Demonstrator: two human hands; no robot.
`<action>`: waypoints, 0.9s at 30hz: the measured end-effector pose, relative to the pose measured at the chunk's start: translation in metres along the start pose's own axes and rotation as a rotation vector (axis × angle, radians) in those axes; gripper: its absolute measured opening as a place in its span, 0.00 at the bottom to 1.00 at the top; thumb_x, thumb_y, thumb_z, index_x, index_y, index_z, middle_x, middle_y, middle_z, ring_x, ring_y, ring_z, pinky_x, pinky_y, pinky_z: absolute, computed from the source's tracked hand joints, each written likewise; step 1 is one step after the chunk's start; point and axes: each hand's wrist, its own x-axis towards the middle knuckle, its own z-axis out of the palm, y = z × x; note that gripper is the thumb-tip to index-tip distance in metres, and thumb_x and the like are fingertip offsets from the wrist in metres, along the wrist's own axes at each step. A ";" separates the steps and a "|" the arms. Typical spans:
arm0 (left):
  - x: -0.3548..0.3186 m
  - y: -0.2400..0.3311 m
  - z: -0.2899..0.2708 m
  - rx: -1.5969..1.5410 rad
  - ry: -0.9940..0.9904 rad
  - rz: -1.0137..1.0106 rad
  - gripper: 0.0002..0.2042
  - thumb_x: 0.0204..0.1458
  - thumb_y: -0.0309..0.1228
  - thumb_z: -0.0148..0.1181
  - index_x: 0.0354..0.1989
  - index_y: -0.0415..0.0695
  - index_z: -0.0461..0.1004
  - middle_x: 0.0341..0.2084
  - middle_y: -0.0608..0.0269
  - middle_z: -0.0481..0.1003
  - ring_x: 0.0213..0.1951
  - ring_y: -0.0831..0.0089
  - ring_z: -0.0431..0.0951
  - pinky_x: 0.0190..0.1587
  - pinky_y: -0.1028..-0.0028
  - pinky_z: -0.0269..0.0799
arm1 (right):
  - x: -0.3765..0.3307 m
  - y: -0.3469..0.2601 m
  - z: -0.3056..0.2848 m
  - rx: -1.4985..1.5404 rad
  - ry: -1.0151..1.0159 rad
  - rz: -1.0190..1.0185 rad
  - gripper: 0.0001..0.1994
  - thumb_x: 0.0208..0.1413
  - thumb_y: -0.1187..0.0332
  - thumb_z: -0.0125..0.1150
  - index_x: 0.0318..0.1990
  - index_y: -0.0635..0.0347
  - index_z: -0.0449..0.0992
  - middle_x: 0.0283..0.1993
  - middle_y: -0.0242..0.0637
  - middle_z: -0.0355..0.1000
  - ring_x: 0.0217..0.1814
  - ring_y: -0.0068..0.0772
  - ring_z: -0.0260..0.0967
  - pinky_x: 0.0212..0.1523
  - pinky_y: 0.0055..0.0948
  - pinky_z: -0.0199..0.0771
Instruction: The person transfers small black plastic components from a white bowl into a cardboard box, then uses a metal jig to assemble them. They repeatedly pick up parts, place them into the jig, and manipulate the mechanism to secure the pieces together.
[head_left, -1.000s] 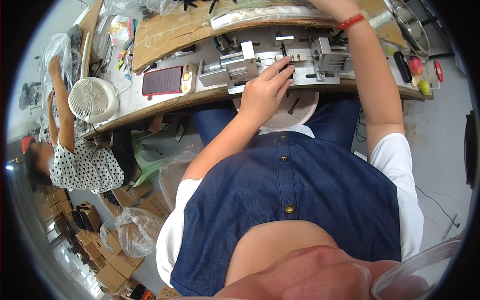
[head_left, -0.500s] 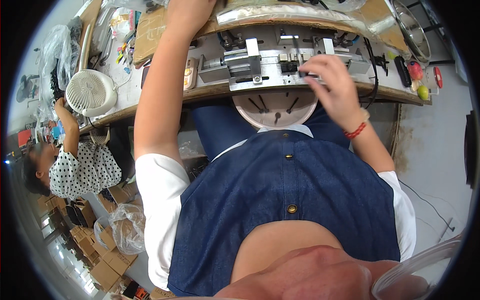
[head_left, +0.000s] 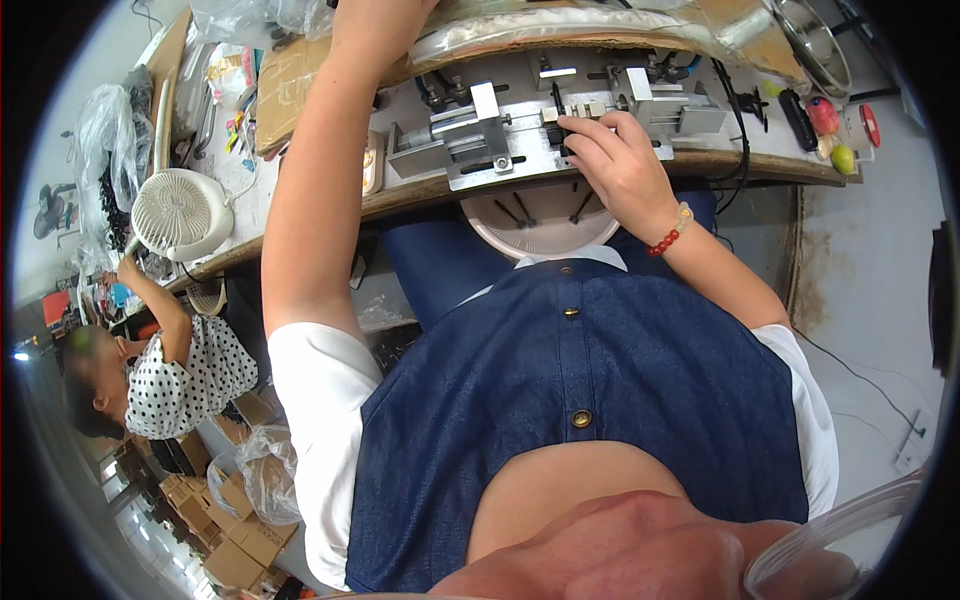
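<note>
My right hand (head_left: 625, 175) is over the metal clamping fixture (head_left: 480, 165) at the bench edge. Its fingers are bent together at the middle block, with the tips on a slim black rod-like part (head_left: 557, 97). The part's lower end is mostly hidden by the fingers. Far forward, my left hand (head_left: 380, 30) reaches to the top edge of the view, where its fingers are cut off. Below the fixture, at my lap, a pale round basin (head_left: 490, 222) holds several black rod-like parts (head_left: 525, 208).
A white fan (head_left: 182, 215) stands at the bench's left. Cardboard (head_left: 290, 95) and plastic-wrapped material (head_left: 560, 35) lie behind the fixture. A metal bowl (head_left: 815, 45), a red fruit (head_left: 823, 115) and black cables (head_left: 735, 120) are at right. A co-worker in a dotted shirt (head_left: 190, 375) sits at left.
My right hand has moved slightly left and in against the fixture's middle, its fingers now pressed closer to the block. The left hand stays at the top edge. The view has shifted a little.
</note>
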 end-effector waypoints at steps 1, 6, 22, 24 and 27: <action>0.001 0.006 -0.002 -0.029 0.028 -0.045 0.06 0.57 0.30 0.62 0.40 0.43 0.78 0.38 0.55 0.80 0.41 0.52 0.80 0.44 0.59 0.75 | 0.001 0.000 -0.001 0.006 -0.003 0.004 0.11 0.53 0.70 0.65 0.45 0.60 0.78 0.58 0.32 0.76 0.52 0.41 0.68 0.54 0.36 0.75; -0.016 0.033 -0.006 -0.439 0.121 -0.389 0.09 0.56 0.28 0.63 0.45 0.44 0.79 0.40 0.55 0.80 0.43 0.51 0.80 0.44 0.58 0.74 | 0.016 0.006 -0.015 0.038 0.077 -0.031 0.11 0.55 0.67 0.68 0.43 0.59 0.78 0.56 0.32 0.76 0.53 0.41 0.69 0.56 0.40 0.71; -0.135 0.139 0.044 -0.526 0.014 -0.259 0.12 0.52 0.32 0.73 0.45 0.48 0.85 0.43 0.60 0.81 0.30 0.70 0.82 0.33 0.71 0.79 | 0.178 0.096 -0.026 -0.371 0.011 0.192 0.07 0.51 0.68 0.63 0.25 0.56 0.82 0.28 0.45 0.78 0.41 0.50 0.76 0.50 0.47 0.67; -0.140 0.143 0.055 -0.477 0.003 -0.282 0.11 0.52 0.32 0.73 0.44 0.49 0.85 0.47 0.62 0.78 0.28 0.70 0.81 0.33 0.70 0.79 | 0.176 0.088 -0.040 -0.513 0.014 0.199 0.06 0.52 0.69 0.62 0.25 0.57 0.81 0.27 0.45 0.77 0.39 0.50 0.76 0.51 0.45 0.66; -0.142 0.145 0.069 -0.440 0.045 -0.269 0.10 0.52 0.33 0.73 0.43 0.50 0.85 0.50 0.63 0.77 0.29 0.71 0.82 0.33 0.70 0.79 | 0.160 0.085 -0.054 -0.434 0.275 0.106 0.05 0.51 0.69 0.63 0.27 0.59 0.80 0.26 0.45 0.76 0.37 0.51 0.75 0.49 0.46 0.66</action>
